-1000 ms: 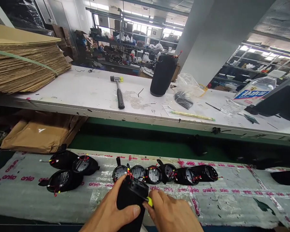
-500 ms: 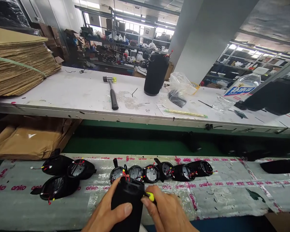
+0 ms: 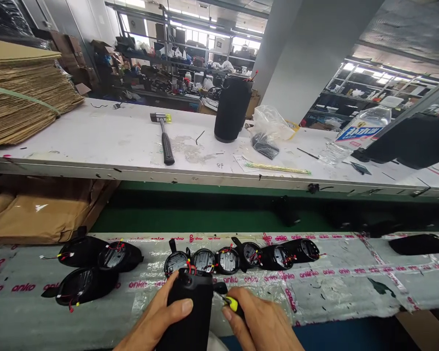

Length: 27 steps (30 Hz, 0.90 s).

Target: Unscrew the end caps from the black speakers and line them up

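My left hand (image 3: 163,312) is wrapped round a black cylindrical speaker body (image 3: 190,312), its thumb lying across the front. Red wires show at the speaker's top end. In my right hand (image 3: 261,317) is a small tool with a yellow-and-black handle (image 3: 234,305). The tool's thin tip points toward a short black strap tab (image 3: 220,287) at the speaker's upper right edge; whether they touch I cannot tell. Beyond my hands, several like speaker bodies (image 3: 229,260) lie in a row, open ends toward me, with red and yellow wire plugs.
More speaker bodies (image 3: 84,287) lie at left on the wrapped bench surface (image 3: 332,292). On the white shelf (image 3: 131,146) are a hammer (image 3: 165,141), an upright speaker (image 3: 232,109), a plastic bag (image 3: 269,129) and a bottle (image 3: 364,129). Stacked cardboard (image 3: 22,92) stands far left.
My right hand with the tool has drawn slightly right, away from the speaker's edge, and the strap tab now shows. The speaker has shifted a little left in my left hand.
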Tool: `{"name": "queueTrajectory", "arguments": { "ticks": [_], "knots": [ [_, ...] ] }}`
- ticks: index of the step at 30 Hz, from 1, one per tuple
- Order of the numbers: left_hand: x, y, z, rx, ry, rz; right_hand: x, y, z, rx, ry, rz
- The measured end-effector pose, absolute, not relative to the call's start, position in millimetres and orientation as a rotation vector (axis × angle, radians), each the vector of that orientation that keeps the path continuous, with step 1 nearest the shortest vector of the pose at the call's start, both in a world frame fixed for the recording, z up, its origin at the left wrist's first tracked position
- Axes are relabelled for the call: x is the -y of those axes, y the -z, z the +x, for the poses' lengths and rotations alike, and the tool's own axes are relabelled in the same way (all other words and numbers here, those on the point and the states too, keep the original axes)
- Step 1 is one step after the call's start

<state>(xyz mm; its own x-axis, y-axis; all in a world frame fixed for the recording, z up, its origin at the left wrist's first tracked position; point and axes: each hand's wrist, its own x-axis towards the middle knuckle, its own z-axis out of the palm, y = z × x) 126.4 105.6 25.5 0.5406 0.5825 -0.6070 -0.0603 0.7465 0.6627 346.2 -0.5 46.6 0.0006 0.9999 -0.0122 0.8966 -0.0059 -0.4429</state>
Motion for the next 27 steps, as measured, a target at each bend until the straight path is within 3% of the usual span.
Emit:
{"name": "queueTrajectory", "arguments": {
  "ticks": [16, 23, 27],
  "knots": [
    [-107.2, -29.9, 131.5, -0.84, -0.418, 0.816, -15.4, -62.3, 343.4, 2.301, -0.058, -1.883],
    [-108.3, -23.4, 117.5, -0.949, -0.363, 0.775, -16.9, -54.9, 345.4, 1.727, -0.467, -1.826],
    [-118.4, -24.2, 114.1, -0.752, -0.318, 0.761, -21.4, -39.9, 336.0, 1.415, -0.659, -1.726]
  ]
}}
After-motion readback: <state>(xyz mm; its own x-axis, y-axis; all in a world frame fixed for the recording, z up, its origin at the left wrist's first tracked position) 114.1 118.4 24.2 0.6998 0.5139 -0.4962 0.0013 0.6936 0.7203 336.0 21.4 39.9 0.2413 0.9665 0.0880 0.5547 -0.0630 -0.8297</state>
